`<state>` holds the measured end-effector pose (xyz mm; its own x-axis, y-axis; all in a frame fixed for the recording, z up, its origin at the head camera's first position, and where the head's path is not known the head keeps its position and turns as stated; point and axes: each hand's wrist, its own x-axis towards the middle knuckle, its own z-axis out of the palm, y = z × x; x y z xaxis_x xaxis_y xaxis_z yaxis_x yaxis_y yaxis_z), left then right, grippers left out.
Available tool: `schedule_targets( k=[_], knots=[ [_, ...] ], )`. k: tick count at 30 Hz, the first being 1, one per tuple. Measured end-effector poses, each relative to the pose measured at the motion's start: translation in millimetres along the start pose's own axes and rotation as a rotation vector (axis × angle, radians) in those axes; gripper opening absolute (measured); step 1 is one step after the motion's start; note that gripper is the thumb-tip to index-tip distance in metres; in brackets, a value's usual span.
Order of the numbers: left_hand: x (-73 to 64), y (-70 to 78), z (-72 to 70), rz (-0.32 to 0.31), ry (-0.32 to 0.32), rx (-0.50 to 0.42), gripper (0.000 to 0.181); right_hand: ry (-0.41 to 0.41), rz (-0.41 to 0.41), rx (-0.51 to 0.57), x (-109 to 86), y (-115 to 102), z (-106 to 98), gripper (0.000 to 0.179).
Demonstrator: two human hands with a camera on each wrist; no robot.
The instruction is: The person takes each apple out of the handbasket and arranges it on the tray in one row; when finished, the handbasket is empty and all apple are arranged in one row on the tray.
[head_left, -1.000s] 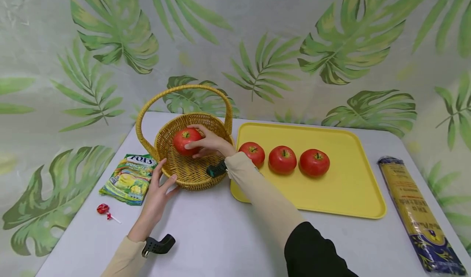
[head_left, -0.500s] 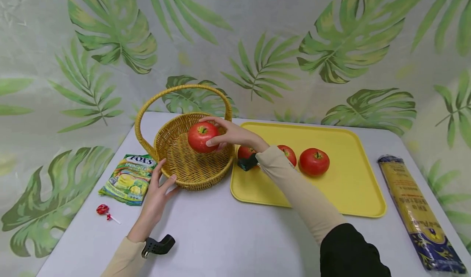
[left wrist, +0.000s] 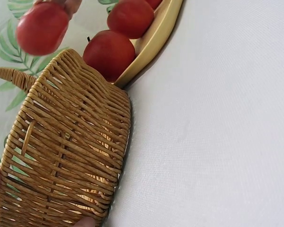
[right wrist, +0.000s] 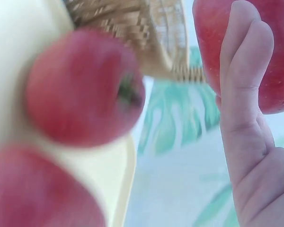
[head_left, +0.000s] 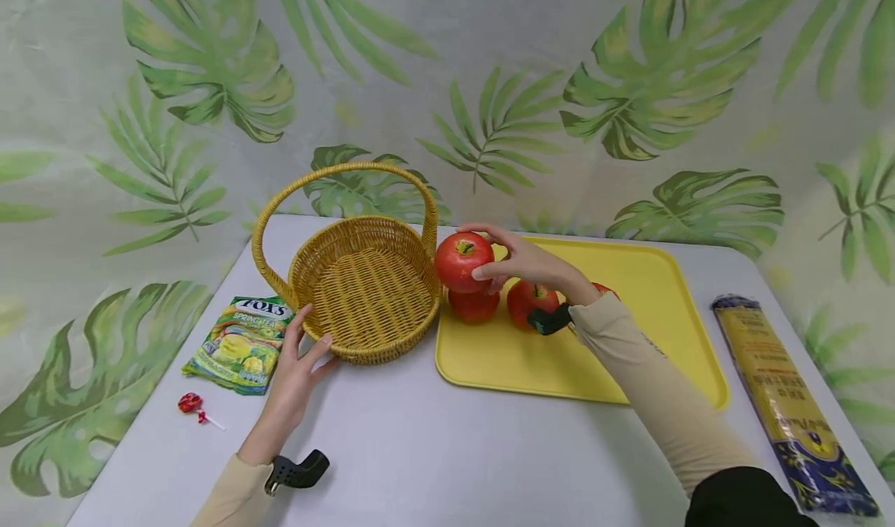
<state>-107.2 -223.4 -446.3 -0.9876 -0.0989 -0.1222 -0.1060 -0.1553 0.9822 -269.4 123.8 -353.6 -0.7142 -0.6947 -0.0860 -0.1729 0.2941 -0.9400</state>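
In the head view, my right hand (head_left: 524, 261) grips a red apple (head_left: 461, 263) above the left edge of the yellow tray (head_left: 517, 375). Thumb and fingers lie around the apple's right side. Below it on the tray sits another apple (head_left: 473, 306), with a second apple (head_left: 531, 301) beside it and a third mostly hidden by the arm. To the left stands a wicker basket (head_left: 370, 301) with a tall handle; its inside is bare. My left hand (head_left: 297, 371) rests with spread fingers on the basket's near left side. The left wrist view shows the woven wall (left wrist: 66, 146) and only bits of fingers.
Left of the basket lies a green and yellow Fox's candy bag (head_left: 245, 344), with a red lollipop (head_left: 192, 404) in front of it. A long yellow and blue packet (head_left: 790, 403) lies along the table's right side. A leaf-patterned cloth (head_left: 489, 84) hangs behind.
My right hand has lifted the apple out of the basket and carried it right, over the tray's left edge. The left hand has stayed at the basket.
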Motion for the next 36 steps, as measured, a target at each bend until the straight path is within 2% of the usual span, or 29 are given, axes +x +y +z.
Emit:
schedule_targets(
  k=[7, 19, 26, 32, 36],
  knots=[
    [-1.4, 1.2, -1.3, -0.005, 0.002, 0.002, 0.066, 0.131, 0.094, -0.004, -45.2, 21, -35, 0.064],
    [-2.4, 1.8, 0.9, -0.022, 0.004, 0.007, 0.065, 0.292, 0.114, -0.005, -117.9, 49, -80, 0.062],
    [-2.1, 1.5, 1.6, -0.019, -0.002, 0.006, 0.065, 0.369, 0.115, -0.014, -157.7, 71, -100, 0.06],
    [-1.6, 1.3, 2.1, -0.015, -0.001, 0.005, 0.064, 0.46, 0.172, -0.008, -189.7, 90, -111, 0.06],
    [-1.4, 1.8, 2.4, -0.021, 0.002, 0.006, 0.064, 0.474, 0.21, 0.01, -208.6, 103, -115, 0.057]
  ],
)
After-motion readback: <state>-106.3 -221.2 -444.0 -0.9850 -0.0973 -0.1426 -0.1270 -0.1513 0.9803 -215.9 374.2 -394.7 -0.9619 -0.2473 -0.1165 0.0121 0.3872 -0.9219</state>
